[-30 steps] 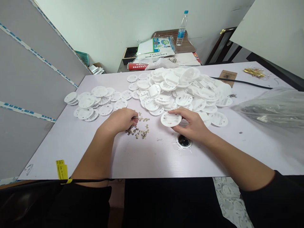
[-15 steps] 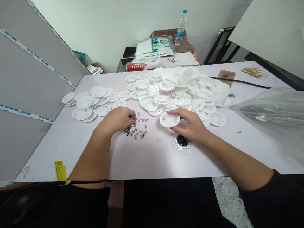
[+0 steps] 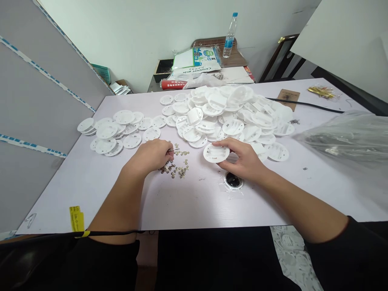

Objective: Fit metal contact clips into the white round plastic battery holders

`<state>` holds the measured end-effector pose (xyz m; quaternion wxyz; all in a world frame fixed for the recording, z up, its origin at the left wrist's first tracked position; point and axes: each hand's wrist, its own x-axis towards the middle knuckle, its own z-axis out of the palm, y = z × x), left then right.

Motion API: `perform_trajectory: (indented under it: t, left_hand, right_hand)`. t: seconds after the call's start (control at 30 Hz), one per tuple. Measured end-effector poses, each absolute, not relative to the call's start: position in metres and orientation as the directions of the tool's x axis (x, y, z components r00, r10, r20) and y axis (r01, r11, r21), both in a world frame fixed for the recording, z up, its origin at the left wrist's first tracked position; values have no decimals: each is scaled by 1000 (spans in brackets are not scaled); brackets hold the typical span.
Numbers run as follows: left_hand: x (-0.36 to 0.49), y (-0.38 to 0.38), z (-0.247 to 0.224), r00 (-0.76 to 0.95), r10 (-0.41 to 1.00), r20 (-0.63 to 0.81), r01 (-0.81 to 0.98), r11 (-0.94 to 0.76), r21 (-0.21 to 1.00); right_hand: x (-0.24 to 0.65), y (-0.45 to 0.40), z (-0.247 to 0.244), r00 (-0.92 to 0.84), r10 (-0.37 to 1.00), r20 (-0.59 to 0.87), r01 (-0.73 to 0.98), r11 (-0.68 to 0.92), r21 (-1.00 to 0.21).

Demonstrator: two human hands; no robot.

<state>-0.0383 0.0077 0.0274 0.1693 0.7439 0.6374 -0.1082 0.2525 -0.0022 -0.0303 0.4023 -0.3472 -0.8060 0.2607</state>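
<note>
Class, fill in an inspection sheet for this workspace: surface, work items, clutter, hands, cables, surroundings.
Surface: pale table, small specks on it.
Work items: white discs heaped and overlapping; small metal parts loosely scattered.
Clutter: plastic bag at right; brown card and gold pieces toward the far right.
Hands: left hand pinches a thin metal item, too small to identify; right hand holds a white disc.
Cables: black cable crosses the far right; black cord at the near left edge, beside a yellow tag.
Surroundings: upright bottle beyond the table.
</note>
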Motion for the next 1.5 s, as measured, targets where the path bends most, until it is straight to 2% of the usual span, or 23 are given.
perform_trajectory:
  t: [0.2, 0.37, 0.53, 0.6, 0.77, 0.93, 1.5]
  left_hand:
    - [-41, 9, 26, 230, 908, -351, 973, -205, 108]
    - [-42, 10, 23, 224, 896, -384, 973, -181, 145]
    - [-49, 12, 26, 249, 937, -245, 949, -186, 254]
    - [-50, 12, 28, 235, 941, -243, 948, -167, 271]
    - [-43, 11, 28, 156, 921, -356, 978, -92, 190]
    - [-36, 11, 27, 125, 919, -373, 985, -71, 155]
    - [-47, 12, 20, 369, 869, -329, 928, -325, 182]
  right_hand:
    - [253, -2, -31, -441, 765, 470, 344, 627, -699]
    - [253, -2, -31, -437, 760, 481, 345, 635, -691]
    - [253, -2, -31, -440, 755, 486, 346, 642, -685]
    - [253, -2, -31, -444, 753, 486, 343, 644, -684]
    - [253, -2, -31, -442, 762, 473, 347, 631, -694]
    - [254, -2, -30, -444, 763, 470, 347, 630, -695]
    - [253, -2, -29, -458, 746, 484, 336, 649, -683]
